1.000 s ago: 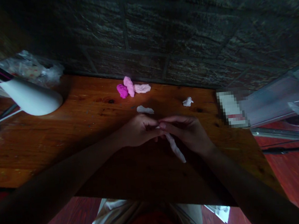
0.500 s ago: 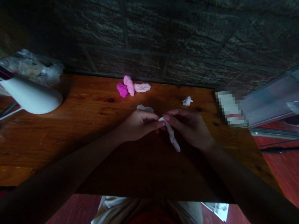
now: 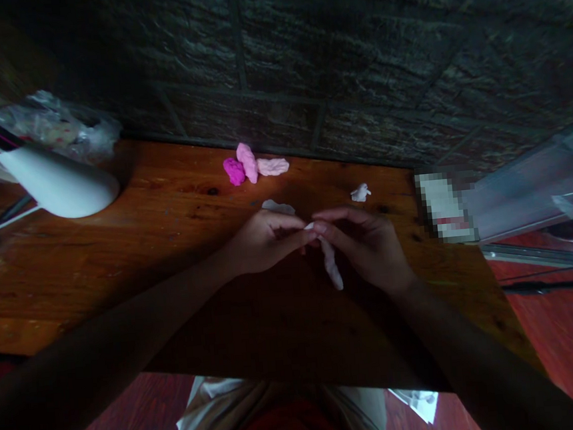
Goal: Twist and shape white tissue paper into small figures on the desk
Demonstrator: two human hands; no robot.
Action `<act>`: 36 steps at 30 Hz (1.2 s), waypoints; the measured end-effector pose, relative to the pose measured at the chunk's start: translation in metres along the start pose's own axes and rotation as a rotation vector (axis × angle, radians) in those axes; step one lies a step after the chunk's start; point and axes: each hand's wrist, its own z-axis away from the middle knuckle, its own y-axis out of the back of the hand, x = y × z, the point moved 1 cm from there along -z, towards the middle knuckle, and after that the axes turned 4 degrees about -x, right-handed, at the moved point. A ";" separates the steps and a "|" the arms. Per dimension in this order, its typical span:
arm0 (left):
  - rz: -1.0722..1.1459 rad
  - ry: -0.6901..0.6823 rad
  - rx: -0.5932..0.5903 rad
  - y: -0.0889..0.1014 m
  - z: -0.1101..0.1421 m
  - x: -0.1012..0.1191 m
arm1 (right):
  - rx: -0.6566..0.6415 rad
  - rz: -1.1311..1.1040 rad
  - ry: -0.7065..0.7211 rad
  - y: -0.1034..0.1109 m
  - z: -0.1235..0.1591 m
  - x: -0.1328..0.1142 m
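Note:
A long, soft strip of whitish modelling clay (image 3: 331, 268) hangs down from between my fingertips. My left hand (image 3: 265, 242) pinches its upper end from the left, thumb against forefinger. From the other side my right hand (image 3: 367, 245) presses thumb and fingers on the same end, and the two thumbs meet there. Just behind my left hand lies a flat whitish piece (image 3: 278, 207), partly hidden by the fingers. A small crumpled white lump (image 3: 360, 193) rests on the table beyond my right hand.
Magenta clay (image 3: 234, 171), pink clay (image 3: 247, 163) and pale pink clay (image 3: 273, 166) lie together near the dark stone wall (image 3: 273, 62). A white lamp-like object (image 3: 66, 184) and clear plastic wrapping (image 3: 78, 129) are at left. A blurred-out item (image 3: 444, 208) sits at the wooden table's (image 3: 163, 185) right edge.
Both hands stay in nearly the same place. My right thumb has shifted slightly up and left over the pinched end, covering more of the clay.

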 end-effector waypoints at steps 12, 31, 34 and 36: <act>0.102 0.062 0.217 -0.002 -0.002 -0.009 | -0.022 -0.044 -0.076 0.007 -0.009 0.006; 0.256 0.060 0.225 -0.002 -0.003 -0.007 | -0.004 -0.314 -0.243 0.006 -0.007 0.007; 0.245 0.043 0.196 -0.004 -0.003 -0.009 | -0.014 -0.288 -0.285 0.008 -0.007 0.010; 0.230 0.029 0.180 -0.004 -0.004 -0.009 | -0.014 -0.305 -0.298 0.007 -0.008 0.010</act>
